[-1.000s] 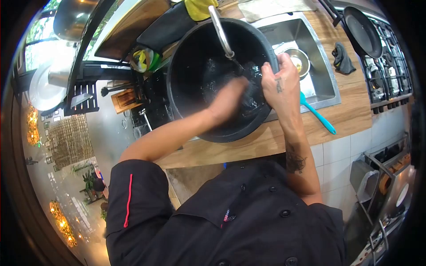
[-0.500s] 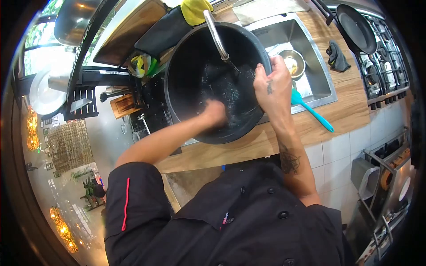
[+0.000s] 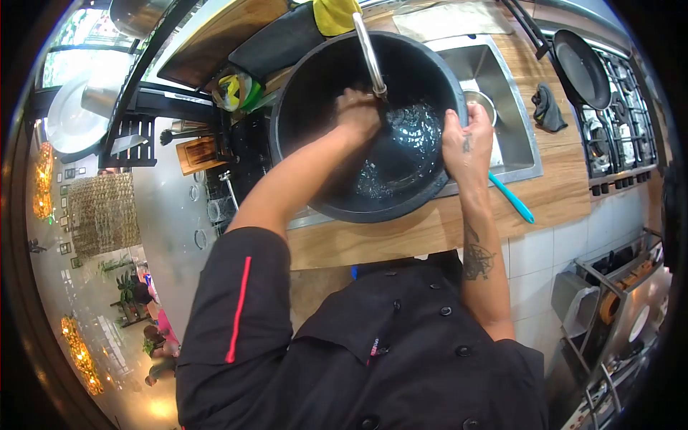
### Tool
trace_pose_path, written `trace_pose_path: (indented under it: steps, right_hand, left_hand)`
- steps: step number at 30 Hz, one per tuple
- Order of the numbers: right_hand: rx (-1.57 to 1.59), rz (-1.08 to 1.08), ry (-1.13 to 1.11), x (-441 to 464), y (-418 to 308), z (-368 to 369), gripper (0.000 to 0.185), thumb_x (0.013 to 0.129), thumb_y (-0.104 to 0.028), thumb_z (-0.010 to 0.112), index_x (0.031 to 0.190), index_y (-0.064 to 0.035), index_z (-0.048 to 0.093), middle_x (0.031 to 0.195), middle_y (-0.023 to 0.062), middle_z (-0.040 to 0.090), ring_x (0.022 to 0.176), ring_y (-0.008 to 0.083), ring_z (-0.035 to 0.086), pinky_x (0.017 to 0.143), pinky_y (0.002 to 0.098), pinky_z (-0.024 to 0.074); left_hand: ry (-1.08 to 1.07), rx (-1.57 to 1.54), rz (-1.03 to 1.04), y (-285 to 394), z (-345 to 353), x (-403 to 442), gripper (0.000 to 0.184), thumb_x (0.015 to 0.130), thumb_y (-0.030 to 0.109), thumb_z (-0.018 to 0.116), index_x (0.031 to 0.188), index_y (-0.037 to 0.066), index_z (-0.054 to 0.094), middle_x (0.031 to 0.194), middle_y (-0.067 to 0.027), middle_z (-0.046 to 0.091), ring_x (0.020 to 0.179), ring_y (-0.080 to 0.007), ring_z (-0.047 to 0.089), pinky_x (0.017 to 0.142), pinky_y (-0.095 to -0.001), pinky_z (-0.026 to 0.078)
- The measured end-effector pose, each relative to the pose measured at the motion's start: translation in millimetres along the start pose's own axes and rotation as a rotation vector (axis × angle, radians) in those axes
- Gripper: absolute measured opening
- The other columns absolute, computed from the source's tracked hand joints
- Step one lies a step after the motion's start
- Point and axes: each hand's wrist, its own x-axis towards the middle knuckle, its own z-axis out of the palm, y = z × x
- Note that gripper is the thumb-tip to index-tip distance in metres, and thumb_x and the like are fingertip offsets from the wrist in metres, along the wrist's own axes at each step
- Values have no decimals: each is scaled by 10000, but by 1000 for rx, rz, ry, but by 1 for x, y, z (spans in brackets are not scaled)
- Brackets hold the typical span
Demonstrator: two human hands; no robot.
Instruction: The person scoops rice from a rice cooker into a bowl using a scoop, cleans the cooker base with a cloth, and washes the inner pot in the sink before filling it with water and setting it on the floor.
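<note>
A large, deep black pot [image 3: 315, 197] is tilted over the sink beneath a metal faucet [image 3: 369, 57]. Water [image 3: 416, 132] with bubbles ripples inside it. My right hand [image 3: 467, 140] grips the pot's right rim, thumb on top. Inside the pot, my left hand [image 3: 357, 113] is near the inner wall, just left of the faucet's end. Motion smears its fingers, so whether they hold anything cannot be made out. To the right, a metal bowl [image 3: 481, 104] in the sink is partly hidden by my right hand. A turquoise-handled utensil [image 3: 512, 197] lies across the sink's front edge.
The steel sink [image 3: 527, 154] is set in a wooden counter [image 3: 559, 193]. A dark cloth [image 3: 550, 107] lies on the right, near a frying pan [image 3: 582, 68] on the gas stove [image 3: 622, 115]. A yellow cloth [image 3: 335, 16] hangs behind the faucet. Dark shelving [image 3: 129, 147] stands left.
My left hand has moved from the pot's lower front toward the back, near the faucet. My right hand keeps its hold on the rim. The camera view has shifted slightly.
</note>
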Motion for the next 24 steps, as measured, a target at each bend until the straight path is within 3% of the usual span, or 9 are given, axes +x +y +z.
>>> trace_pose_path:
  steps: [3,6,9,10,11,14,18,22,24]
  right_hand:
    - [28,-15,4,-2,-3,1,188,958,-110,653,1006,70,632,817,200,707,724,289,701,712,402,538]
    - [-3,-84,14,-11,-22,0,191,954,-105,645,1018,73,624,833,208,700,716,294,690,701,406,535]
    - [-26,-48,-32,-16,-34,9,198,953,-103,642,1047,69,626,872,223,707,725,305,691,708,418,542]
    - [-18,-27,-32,-17,-35,12,197,953,-104,643,1047,68,628,858,221,707,716,308,689,707,421,543]
    - [-7,-6,-28,-17,-37,14,197,952,-104,644,1048,67,630,844,219,707,707,311,687,706,425,545]
    - [-35,-40,-25,-17,-33,16,177,957,-90,636,1040,67,632,790,200,693,686,308,684,689,417,543]
    - [-13,-81,-11,-15,-33,14,165,960,-86,636,1031,62,634,776,186,689,676,290,676,681,406,536]
    - [-62,-148,-7,-17,-25,17,160,975,-98,651,1031,50,631,828,166,681,695,248,645,677,386,516]
    - [-102,-223,4,-8,-16,12,155,989,-110,658,1021,39,632,814,121,663,688,190,611,656,355,499]
  left_hand:
    - [84,134,-31,-37,37,-54,495,1023,410,558,1224,-16,710,1338,-297,617,1298,-442,552,996,-628,477]
    - [-416,447,221,15,8,-106,451,1025,265,541,1309,-74,632,1259,-331,623,1161,-508,604,1006,-603,487]
    - [-164,-386,100,54,7,-111,356,981,120,510,1250,-101,582,1165,-375,628,1102,-524,613,1001,-563,488]
    - [-54,-301,179,36,37,-94,540,1016,200,504,1497,-40,449,1257,-396,612,1048,-491,710,847,-553,612]
    - [24,-142,138,26,45,-70,502,1012,174,509,1439,-88,467,1186,-350,668,1001,-479,732,805,-516,632]
    - [-154,-453,-272,3,-1,-55,523,997,151,561,1380,-183,436,1168,-343,700,1035,-473,744,858,-512,630]
    - [-122,-214,103,47,49,-96,496,1004,196,563,1313,-185,489,1029,-305,663,968,-451,691,856,-523,569]
    - [160,-136,12,41,4,-38,527,992,173,580,1392,-141,438,1111,-307,686,1062,-455,702,897,-511,575]
    - [-66,-257,-349,12,10,-1,556,961,218,632,1418,-49,464,1176,-307,700,1121,-451,705,950,-525,570]
